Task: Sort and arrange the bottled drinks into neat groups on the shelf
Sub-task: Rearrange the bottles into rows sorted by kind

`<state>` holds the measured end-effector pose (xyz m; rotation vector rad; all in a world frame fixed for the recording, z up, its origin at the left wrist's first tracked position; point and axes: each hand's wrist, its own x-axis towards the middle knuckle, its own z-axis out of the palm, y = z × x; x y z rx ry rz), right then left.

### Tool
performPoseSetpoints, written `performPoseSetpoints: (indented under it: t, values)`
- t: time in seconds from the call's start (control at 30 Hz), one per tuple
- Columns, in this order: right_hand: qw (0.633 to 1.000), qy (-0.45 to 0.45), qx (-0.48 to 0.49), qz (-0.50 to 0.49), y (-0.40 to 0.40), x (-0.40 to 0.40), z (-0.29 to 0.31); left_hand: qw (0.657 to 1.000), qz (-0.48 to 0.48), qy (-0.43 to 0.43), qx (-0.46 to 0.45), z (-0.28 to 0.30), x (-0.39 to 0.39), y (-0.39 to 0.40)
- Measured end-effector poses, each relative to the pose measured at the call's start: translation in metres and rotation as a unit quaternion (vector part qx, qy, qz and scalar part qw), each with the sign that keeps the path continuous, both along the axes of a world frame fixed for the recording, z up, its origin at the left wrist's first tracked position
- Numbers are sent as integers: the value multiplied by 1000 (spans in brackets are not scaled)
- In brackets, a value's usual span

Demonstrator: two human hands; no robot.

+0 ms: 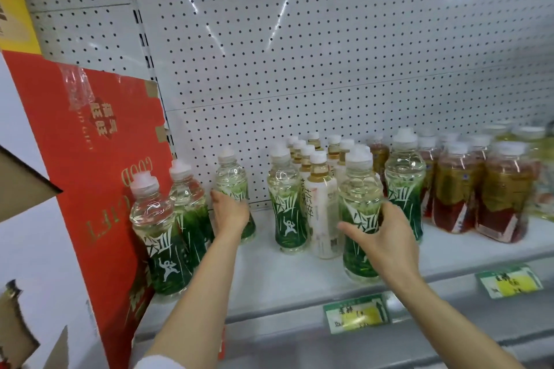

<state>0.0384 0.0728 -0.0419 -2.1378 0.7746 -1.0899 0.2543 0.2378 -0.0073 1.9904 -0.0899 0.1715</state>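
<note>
Head view: left hand (229, 213) grasps a green-label bottle (232, 186) near the shelf (269, 275) back; right hand (386, 237) grips another (358, 213) near the front edge. Risk: the right bottle may clip the white-label bottle (322, 213) just beside it, toppling that row.

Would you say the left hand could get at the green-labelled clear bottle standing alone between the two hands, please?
Probably yes. That green-labelled clear bottle stands to the right of the left hand, with bare white shelf in front. The hand's grip is on another green-labelled bottle, which it would have to let go of first.
</note>
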Motion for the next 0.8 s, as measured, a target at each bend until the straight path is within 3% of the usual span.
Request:
performPoseSetpoints:
  t: [0.17, 0.3, 0.47, 0.57, 0.63, 0.7, 0.8]
  values:
    - [999, 20, -23, -42, -18, -10, 1, 998, 15, 0, 61, -6, 5, -6]
    - [998, 14, -40, -53, -24, -17, 1, 997, -32, -20, 74, -16, 5, -7]
    - [999, 14, -38, -35, -23, -22, 3, 990, -71, -70, 98, -19, -16, -3]
    - [998, -18, -53, -42, -18, -22, 8, 984, -43, -118, 127, -23, -37, 15]
    - [985, -91, -124, -74, -17, -22, 5, 975, 14, -205, 89, -32, -59, 38]
    - [948, -179, -250, -83, -12, -20, 1, 950, 92, -298, 12, -43, -82, 65]
    - [895, -240, -376, -31, 6, -4, -1, 938, 197, -284, -30, -56, -91, 98]
